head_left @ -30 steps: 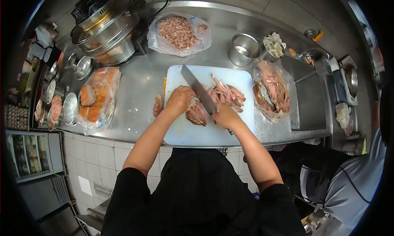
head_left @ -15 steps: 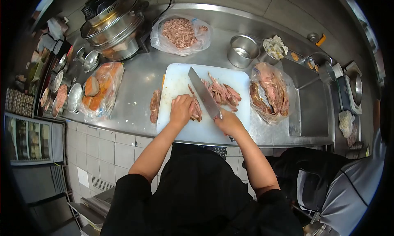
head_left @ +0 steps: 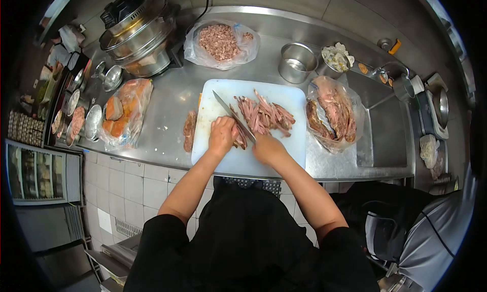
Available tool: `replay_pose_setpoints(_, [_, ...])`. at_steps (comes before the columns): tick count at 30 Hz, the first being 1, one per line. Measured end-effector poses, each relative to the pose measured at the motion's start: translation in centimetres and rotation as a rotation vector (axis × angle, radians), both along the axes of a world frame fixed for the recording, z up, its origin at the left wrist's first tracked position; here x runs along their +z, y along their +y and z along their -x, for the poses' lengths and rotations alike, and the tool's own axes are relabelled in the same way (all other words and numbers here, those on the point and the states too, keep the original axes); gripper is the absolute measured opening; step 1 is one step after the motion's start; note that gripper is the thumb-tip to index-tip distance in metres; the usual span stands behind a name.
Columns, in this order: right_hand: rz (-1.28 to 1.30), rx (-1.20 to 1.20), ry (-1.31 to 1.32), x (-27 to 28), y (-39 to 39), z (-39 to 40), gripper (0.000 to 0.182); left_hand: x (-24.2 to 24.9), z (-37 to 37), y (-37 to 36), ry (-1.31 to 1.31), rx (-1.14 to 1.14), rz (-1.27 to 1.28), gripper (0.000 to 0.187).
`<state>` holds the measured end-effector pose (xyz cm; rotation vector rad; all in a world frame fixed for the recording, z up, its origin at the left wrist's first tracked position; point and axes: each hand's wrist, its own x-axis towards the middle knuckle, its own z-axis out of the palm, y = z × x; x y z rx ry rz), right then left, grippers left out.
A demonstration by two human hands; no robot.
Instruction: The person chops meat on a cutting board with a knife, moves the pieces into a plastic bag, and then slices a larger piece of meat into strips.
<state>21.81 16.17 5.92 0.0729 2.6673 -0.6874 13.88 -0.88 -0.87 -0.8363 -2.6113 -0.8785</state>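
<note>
A white cutting board (head_left: pixel 276 165) lies on the steel counter before me. My left hand (head_left: pixel 222 134) rests on it with curled fingers, pressing down a piece of cooked meat (head_left: pixel 240 140) that is partly hidden under the fingers. My right hand (head_left: pixel 268 149) is wrapped round the handle of a large kitchen knife (head_left: pixel 231 113). The blade stands close beside my left fingertips, its tip pointing to the far left. Right of the blade is a loose pile of meat strips (head_left: pixel 266 113). Another piece of meat (head_left: pixel 189 131) sits just off the board's left edge.
A plastic bag of large meat pieces (head_left: pixel 337 117) stands right of the board, near the sink (head_left: pixel 383 140). Behind are a bag of minced meat (head_left: pixel 220 42) and a steel pot (head_left: pixel 297 63). Bagged orange chunks (head_left: pixel 124 112) lie left. Another person's sleeve (head_left: pixel 431 236) shows at lower right.
The knife has swung left, from leaning flat beside the strips to standing edge-down at the held meat. The strip pile now looks fuller and spreads closer to the blade.
</note>
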Motion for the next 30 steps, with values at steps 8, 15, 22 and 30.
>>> replay_pose_setpoints(8, [0.022, -0.025, -0.317, 9.0, 0.3, -0.7, 0.033, -0.5, -0.2, -0.3, 0.007, 0.008, 0.002, 0.018])
replay_pose_setpoints(15, [-0.006, -0.072, -0.097, 1.6, -1.1, 0.3, 0.035, -0.4, 0.0, -0.6, -0.065, 0.017, -0.054, 0.014])
replay_pose_setpoints(22, [-0.037, -0.067, -0.019, 0.9, -1.2, 0.1, 0.034, 0.1, -1.0, -3.3, 0.008, -0.038, -0.166, 0.020])
replay_pose_setpoints(30, [-0.174, 0.000, -0.103, 7.5, -1.0, -1.9, 0.030, -0.5, 0.0, -3.0, -0.037, -0.062, -0.066, 0.024])
